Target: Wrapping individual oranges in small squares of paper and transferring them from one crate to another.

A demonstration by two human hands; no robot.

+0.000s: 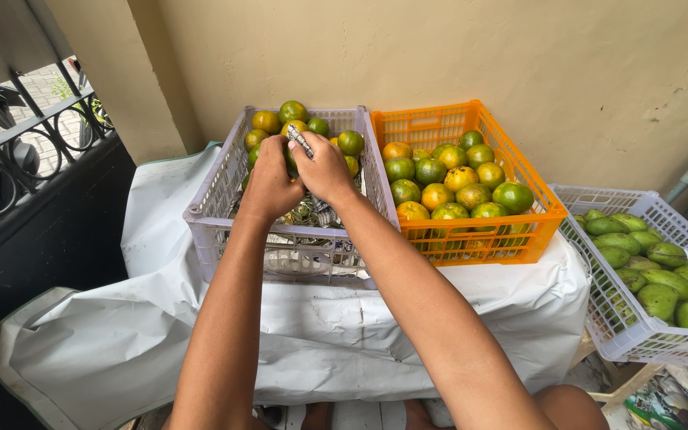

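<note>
**Both hands on a wrapped piece over the grey crate**

Grip first: right hand [324, 166] pinched narrow on a small crumpled piece of printed paper wrap [300, 141], held above the grey crate [280, 263]; left hand [268, 181] curled shut just beside it, seemingly around a green fruit [290, 162] mostly hidden by the fingers. Hard to tell whether the wrap is around that fruit or merely against it.

Judged from this: best kept low over the crate, so anything slipping lands back among the fruit and paper lining. Firm hold with the left, small peeling pull with the right, no squeezing of the rind.

Nearest: white sheet [201, 334] draped over the table, hanging loose at the front, folds bunching toward the left. Crate's near wall close to the sheet's front edge, with little spare room there. Further in: loose green and orange citrus [304, 119] piled at the crate's far end, crumpled paper below the hands.

To the right, touching side by side: orange crate [471, 239] full of the same citrus. Beyond the table's right edge and lower: white basket [639, 334] of green mangoes [646, 271]. Left side bounded by a dark metal railing [25, 151]; plain wall behind. Most open room straight above the crates.
</note>
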